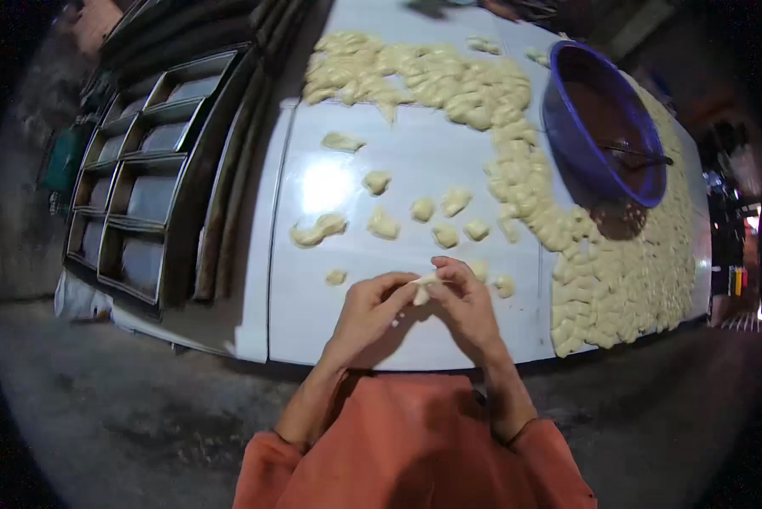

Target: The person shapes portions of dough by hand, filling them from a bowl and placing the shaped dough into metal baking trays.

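Observation:
Between the fingertips of both hands is a small piece of pale dough, held just above the near part of the white table. My left hand pinches it from the left, fingers closed. From the right, my right hand grips the same piece with thumb and fingers. Several loose dough lumps lie beyond my hands, among them a round lump, a long twisted piece and a small lump to the left. Another lump sits just right of my right hand.
Many pale dough pieces crowd the white table at the right and along the far side. A purple tub with brown contents and a utensil stands among them. Metal baking pans in a joined rack are at the left.

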`<state>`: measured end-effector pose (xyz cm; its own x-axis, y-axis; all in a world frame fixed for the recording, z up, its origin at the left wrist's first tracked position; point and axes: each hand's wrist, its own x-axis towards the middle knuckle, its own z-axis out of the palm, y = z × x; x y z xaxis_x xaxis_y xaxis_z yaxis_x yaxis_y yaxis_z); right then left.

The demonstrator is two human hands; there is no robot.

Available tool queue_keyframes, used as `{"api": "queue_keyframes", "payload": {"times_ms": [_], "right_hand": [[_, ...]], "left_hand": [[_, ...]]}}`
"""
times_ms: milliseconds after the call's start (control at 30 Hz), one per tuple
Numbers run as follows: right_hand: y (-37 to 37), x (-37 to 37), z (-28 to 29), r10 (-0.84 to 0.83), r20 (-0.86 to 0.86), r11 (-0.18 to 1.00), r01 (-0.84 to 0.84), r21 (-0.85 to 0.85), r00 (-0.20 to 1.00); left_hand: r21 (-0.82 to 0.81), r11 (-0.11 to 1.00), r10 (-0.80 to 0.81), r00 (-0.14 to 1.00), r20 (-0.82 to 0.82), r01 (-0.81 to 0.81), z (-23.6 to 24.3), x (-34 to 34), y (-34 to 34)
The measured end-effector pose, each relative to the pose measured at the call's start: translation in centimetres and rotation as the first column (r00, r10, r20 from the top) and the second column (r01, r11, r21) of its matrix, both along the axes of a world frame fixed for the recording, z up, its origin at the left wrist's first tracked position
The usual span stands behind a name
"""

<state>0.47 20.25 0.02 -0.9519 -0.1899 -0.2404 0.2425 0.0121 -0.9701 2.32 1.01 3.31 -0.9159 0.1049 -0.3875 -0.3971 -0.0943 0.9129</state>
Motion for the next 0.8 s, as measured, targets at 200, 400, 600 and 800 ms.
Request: {"api": "queue_keyframes", "payload": {"times_ms": [200, 400, 600, 800], "right_hand": [[1.6, -1.7, 0.6, -0.083, 0.053, 0.991, 0.088, -0.106, 0.995], [4.8, -3.6, 6.5, -0.049, 0.181, 0.674, 0.166, -0.72, 0.982], [11.2, -9.2, 7.3, -0.057, 0.217, 0.696, 0.194, -0.691, 0.975], [22.8, -22.5, 12.3, -0.336, -0.402, 0.92, 0.389, 0.055, 0.852]], "left_hand": [[-0.351, 0.919, -0.025, 0.862, -0.507, -0.18, -0.5, -2.9, 5.9], [0.226, 0.962, 0.271, 0.666, -0.695, -0.155, -2.6, -6.4, 14.2], [0.3, 0.954, 0.149, 0.876, -0.459, -0.005, -0.8, -9.3, 19.5], [0.126, 0.959, -0.232, 0.957, -0.175, 0.256, 0.3, -10.1, 17.3]]}}
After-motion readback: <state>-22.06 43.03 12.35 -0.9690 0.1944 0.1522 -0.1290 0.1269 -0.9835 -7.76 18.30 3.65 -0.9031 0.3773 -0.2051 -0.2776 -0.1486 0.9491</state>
